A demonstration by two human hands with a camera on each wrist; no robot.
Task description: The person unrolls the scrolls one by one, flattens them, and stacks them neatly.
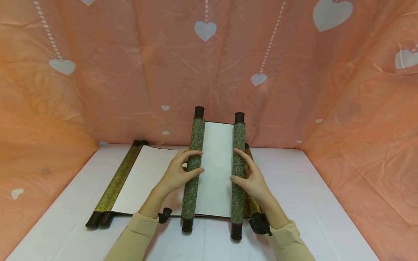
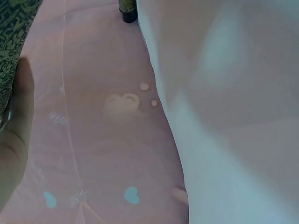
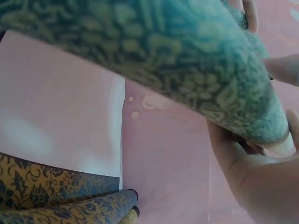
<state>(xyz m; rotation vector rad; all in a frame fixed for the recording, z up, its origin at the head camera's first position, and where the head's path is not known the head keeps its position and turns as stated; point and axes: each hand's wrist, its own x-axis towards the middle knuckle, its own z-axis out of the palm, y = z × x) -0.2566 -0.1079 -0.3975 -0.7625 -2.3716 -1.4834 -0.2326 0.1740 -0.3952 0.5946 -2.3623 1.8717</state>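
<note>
A green patterned scroll with dark end knobs is held up, a strip of white paper showing between its two rollers. My left hand grips the left roller near its middle, thumb and fingers on the paper side. Around the right roller curls my right hand in the same way. The right wrist view shows this green roller close up, with the right hand beneath it. Below lies a gold patterned scroll, spread on the table; the green scroll hides part of its white paper.
The gold scroll's right rollers lie behind the right hand; blue floral cloth covers them in the right wrist view. A white table meets an orange backdrop with white hearts at the back and sides.
</note>
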